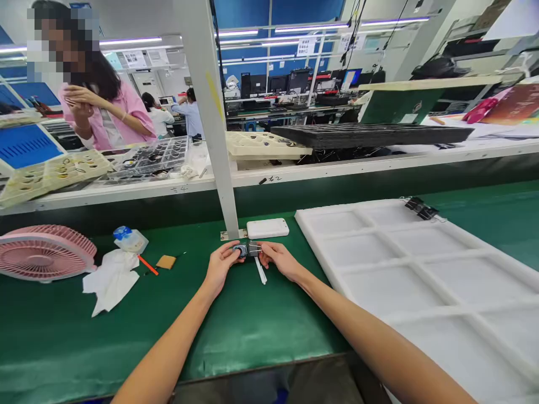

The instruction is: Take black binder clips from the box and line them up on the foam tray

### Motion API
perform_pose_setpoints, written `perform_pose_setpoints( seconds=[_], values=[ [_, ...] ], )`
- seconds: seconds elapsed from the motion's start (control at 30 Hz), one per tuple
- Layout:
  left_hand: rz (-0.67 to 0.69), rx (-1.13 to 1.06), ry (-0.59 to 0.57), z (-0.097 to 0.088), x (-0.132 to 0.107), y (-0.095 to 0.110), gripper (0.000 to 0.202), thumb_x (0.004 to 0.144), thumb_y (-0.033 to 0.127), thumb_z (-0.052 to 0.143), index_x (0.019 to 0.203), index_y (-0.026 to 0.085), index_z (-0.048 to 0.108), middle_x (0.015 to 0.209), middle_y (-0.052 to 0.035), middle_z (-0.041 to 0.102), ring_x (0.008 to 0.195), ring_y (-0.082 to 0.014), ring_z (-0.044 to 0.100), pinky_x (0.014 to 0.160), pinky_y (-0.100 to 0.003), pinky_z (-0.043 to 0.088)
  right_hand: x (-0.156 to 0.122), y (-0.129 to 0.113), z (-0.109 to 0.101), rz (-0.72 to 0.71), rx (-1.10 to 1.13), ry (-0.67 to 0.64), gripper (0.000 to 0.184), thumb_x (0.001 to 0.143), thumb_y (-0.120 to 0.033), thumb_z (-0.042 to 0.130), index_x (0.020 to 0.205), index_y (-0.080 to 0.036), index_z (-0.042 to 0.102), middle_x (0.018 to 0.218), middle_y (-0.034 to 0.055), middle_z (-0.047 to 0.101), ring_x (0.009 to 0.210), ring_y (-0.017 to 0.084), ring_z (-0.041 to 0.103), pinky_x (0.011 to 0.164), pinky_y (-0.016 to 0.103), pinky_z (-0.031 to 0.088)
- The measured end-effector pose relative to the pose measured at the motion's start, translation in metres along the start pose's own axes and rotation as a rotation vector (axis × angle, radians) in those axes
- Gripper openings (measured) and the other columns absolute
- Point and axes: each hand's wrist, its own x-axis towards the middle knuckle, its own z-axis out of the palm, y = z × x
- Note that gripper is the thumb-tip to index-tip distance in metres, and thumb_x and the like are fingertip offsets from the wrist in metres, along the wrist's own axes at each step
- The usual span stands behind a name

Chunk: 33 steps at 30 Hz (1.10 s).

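Note:
My left hand point(222, 265) pinches a small dark grey piece with a round dark opening point(240, 251), too small to name. Against its right side is a black binder clip point(253, 248), its wire handles pointing to the right. The fingers of my right hand point(278, 258) are closed on those wire handles. Below the clip, a thin white strip point(261, 271) slants toward me; whether my right fingers touch it I cannot tell. Just behind both hands lies a white rounded case like a power bank point(268, 228) on the green mat point(248, 331).
A white foam tray with compartments point(362, 269) fills the right, several black binder clips point(421, 208) at its far corner. A metal post point(213, 112) rises ahead. On the left are a pink fan point(44, 252), tissue point(112, 280) and an orange stick point(148, 265). A person point(107, 112) stands beyond.

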Motion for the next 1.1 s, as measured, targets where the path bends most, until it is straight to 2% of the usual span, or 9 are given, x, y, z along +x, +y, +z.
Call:
perform_pose_setpoints(
  seconds=[0.13, 0.47, 0.6, 0.7, 0.77, 0.87, 0.93, 1.0, 1.1],
  values=[
    [-0.018, 0.057, -0.02, 0.001, 0.0, -0.002, 0.061, 0.063, 0.038, 0.091, 0.115, 0.011, 0.072, 0.089, -0.0107, 0.076, 0.073, -0.0188, 0.071, 0.076, -0.032, 0.059, -0.001, -0.003, 0.002, -0.008, -0.072, -0.052, 0.058, 0.088, -0.069, 0.063, 0.103, -0.013, 0.064, 0.07, 0.0015, 0.054, 0.059, 0.015, 0.049, 0.057, 0.028, 0.041],
    [0.008, 0.126, -0.019, -0.002, 0.003, -0.006, 0.062, 0.064, 0.039, 0.09, 0.116, 0.011, 0.072, 0.09, -0.0116, 0.077, 0.07, -0.0176, 0.07, 0.073, -0.031, 0.059, -0.004, -0.011, 0.006, -0.034, -0.153, -0.06, 0.055, 0.09, -0.07, 0.058, 0.088, -0.015, 0.061, 0.066, 0.0006, 0.053, 0.057, 0.014, 0.048, 0.056, 0.027, 0.04],
    [0.011, 0.133, -0.015, -0.002, 0.003, -0.005, 0.063, 0.063, 0.039, 0.091, 0.115, 0.01, 0.073, 0.091, -0.0122, 0.077, 0.072, -0.0183, 0.071, 0.074, -0.031, 0.059, -0.002, -0.004, 0.009, -0.06, -0.177, -0.007, 0.054, 0.09, -0.069, 0.057, 0.078, -0.017, 0.057, 0.065, 0.0003, 0.053, 0.055, 0.014, 0.048, 0.055, 0.026, 0.041],
    [0.017, 0.115, -0.012, -0.002, 0.003, -0.003, 0.069, 0.062, 0.038, 0.093, 0.121, 0.011, 0.069, 0.086, -0.0096, 0.077, 0.071, -0.0173, 0.07, 0.072, -0.028, 0.059, 0.002, -0.002, 0.01, -0.01, -0.186, 0.047, 0.054, 0.09, -0.07, 0.055, 0.085, -0.016, 0.06, 0.068, 0.0013, 0.056, 0.055, 0.015, 0.052, 0.054, 0.026, 0.044],
    [0.019, 0.086, 0.004, -0.002, 0.005, 0.001, 0.072, 0.061, 0.035, 0.093, 0.124, 0.012, 0.067, 0.085, -0.0078, 0.076, 0.07, -0.0157, 0.07, 0.069, -0.024, 0.057, 0.0, -0.015, 0.009, 0.066, -0.263, 0.076, 0.049, 0.093, -0.063, 0.055, 0.1, -0.015, 0.064, 0.075, 0.0032, 0.061, 0.058, 0.016, 0.056, 0.055, 0.027, 0.047],
    [-0.008, 0.046, 0.016, -0.006, 0.008, 0.007, 0.069, 0.062, 0.032, 0.093, 0.124, 0.015, 0.067, 0.095, -0.0074, 0.077, 0.071, -0.0129, 0.069, 0.067, -0.019, 0.057, -0.027, -0.065, 0.008, 0.049, -0.583, 0.154, 0.042, 0.091, -0.046, 0.064, 0.121, -0.017, 0.062, 0.094, 0.0076, 0.067, 0.069, 0.02, 0.062, 0.061, 0.03, 0.049],
    [-0.027, 0.021, 0.02, -0.009, 0.011, 0.01, 0.063, 0.065, 0.029, 0.092, 0.122, 0.017, 0.069, 0.102, -0.0075, 0.076, 0.078, -0.0138, 0.071, 0.069, -0.019, 0.058, -0.069, -0.109, 0.005, -0.168, -0.78, 0.257, 0.038, 0.092, -0.038, 0.064, 0.125, -0.019, 0.062, 0.108, 0.0099, 0.067, 0.079, 0.022, 0.064, 0.068, 0.032, 0.051],
    [-0.03, -0.014, 0.045, -0.011, 0.012, 0.012, 0.056, 0.067, 0.026, 0.09, 0.119, 0.018, 0.071, 0.106, -0.0066, 0.075, 0.085, -0.0153, 0.072, 0.071, -0.018, 0.059, -0.13, -0.148, -0.01, -0.451, -0.878, 0.513, 0.031, 0.097, -0.034, 0.057, 0.124, -0.021, 0.062, 0.108, 0.0097, 0.066, 0.085, 0.023, 0.063, 0.076, 0.035, 0.052],
    [-0.032, -0.052, 0.089, -0.013, 0.013, 0.013, 0.044, 0.069, 0.023, 0.087, 0.11, 0.019, 0.074, 0.106, -0.0051, 0.074, 0.086, -0.0187, 0.073, 0.068, -0.022, 0.062, -0.241, -0.17, -0.063, -0.843, -1.036, 1.25, 0.022, 0.087, -0.031, 0.064, 0.105, -0.018, 0.063, 0.092, 0.0096, 0.065, 0.081, 0.025, 0.062, 0.076, 0.039, 0.051]
  ],
)
